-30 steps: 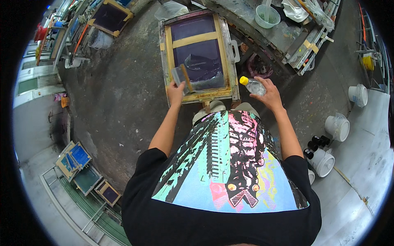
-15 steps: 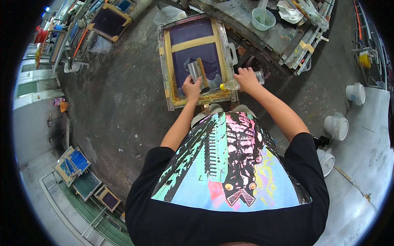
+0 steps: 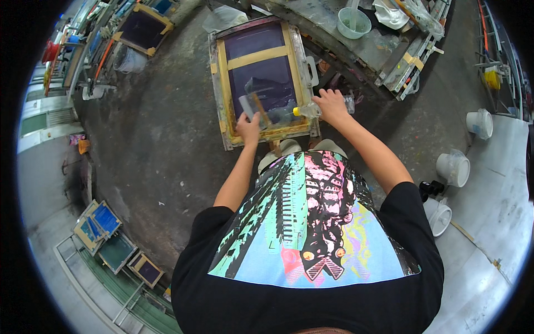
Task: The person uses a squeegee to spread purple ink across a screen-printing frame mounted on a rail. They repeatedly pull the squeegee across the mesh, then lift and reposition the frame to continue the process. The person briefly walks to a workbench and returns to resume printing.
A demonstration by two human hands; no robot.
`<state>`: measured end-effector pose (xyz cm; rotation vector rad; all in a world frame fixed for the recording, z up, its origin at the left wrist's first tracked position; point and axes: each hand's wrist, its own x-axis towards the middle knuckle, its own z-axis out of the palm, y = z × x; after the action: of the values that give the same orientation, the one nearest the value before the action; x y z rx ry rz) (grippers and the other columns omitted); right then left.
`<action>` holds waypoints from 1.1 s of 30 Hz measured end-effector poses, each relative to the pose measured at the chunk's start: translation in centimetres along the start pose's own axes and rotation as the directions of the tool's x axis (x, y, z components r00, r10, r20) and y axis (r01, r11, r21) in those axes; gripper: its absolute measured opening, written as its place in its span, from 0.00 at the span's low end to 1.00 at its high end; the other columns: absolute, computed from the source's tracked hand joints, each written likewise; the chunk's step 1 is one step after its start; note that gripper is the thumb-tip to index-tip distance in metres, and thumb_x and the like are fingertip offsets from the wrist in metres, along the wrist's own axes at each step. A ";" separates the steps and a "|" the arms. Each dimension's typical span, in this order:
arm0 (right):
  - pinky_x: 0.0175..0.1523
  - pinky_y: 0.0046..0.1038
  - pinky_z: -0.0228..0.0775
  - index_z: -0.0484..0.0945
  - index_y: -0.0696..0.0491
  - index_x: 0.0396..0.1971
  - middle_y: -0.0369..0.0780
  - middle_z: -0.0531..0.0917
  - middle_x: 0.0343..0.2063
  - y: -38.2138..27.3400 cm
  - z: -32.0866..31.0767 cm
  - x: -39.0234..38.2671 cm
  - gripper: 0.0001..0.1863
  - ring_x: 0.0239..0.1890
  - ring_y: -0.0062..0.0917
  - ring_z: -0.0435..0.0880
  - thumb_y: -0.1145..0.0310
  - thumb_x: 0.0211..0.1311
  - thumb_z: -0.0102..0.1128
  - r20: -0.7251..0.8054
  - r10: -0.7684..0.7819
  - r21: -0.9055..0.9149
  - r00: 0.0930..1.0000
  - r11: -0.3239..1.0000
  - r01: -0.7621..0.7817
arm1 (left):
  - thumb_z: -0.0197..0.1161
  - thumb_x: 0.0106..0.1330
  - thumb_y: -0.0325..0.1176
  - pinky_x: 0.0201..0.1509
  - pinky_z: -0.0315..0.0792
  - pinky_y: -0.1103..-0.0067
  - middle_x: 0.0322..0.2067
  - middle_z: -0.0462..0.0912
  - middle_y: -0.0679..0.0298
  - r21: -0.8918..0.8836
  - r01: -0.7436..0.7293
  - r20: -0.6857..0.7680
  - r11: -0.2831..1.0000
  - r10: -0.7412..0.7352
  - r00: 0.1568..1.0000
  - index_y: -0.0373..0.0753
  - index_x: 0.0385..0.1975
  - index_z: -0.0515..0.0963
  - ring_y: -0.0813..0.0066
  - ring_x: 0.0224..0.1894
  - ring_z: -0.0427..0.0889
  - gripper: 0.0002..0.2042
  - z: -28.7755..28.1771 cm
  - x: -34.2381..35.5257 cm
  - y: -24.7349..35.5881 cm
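Observation:
A screen printing frame (image 3: 261, 79) with a dark purple mesh and yellow tape round its border lies in front of my feet. Over its near part, my left hand (image 3: 248, 128) is closed on a squeegee (image 3: 247, 106) with a silvery holder and an amber blade, slightly blurred. Wet-looking smears show on the mesh around it. Beyond the frame's right rail, my right hand (image 3: 332, 106) grips a clear plastic bottle (image 3: 311, 111). The bottle lies nearly level, its yellow tip pointing left over the frame's near right corner.
A worktable (image 3: 328, 28) at the far right bears a translucent tub (image 3: 354, 23) with a stick in it. White buckets (image 3: 453, 168) stand along the right wall. More screens (image 3: 146, 28) lean at the far left, others (image 3: 117, 249) at the near left.
My left hand has shifted left and towards me with the squeegee, whose holder now leans differently. The right hand and bottle have hardly moved. The whole view has slid slightly.

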<state>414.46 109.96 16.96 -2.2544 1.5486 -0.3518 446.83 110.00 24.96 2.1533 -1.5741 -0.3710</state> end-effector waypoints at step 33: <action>0.61 0.33 0.72 0.72 0.60 0.64 0.46 0.80 0.57 21.8 -8.8 4.8 0.48 0.59 0.34 0.81 0.49 0.47 0.85 -0.402 0.874 0.904 0.273 0.426 -0.033 | 0.73 0.58 0.37 0.37 0.76 0.71 0.30 0.89 0.59 0.077 -0.047 0.119 0.996 0.038 0.992 0.44 0.50 0.86 0.68 0.31 0.87 0.18 -1.5 1.2 3.6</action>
<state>394.36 97.09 15.10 -0.5992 1.8852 -1.8014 444.91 108.28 28.05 2.1890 -1.7231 -0.4351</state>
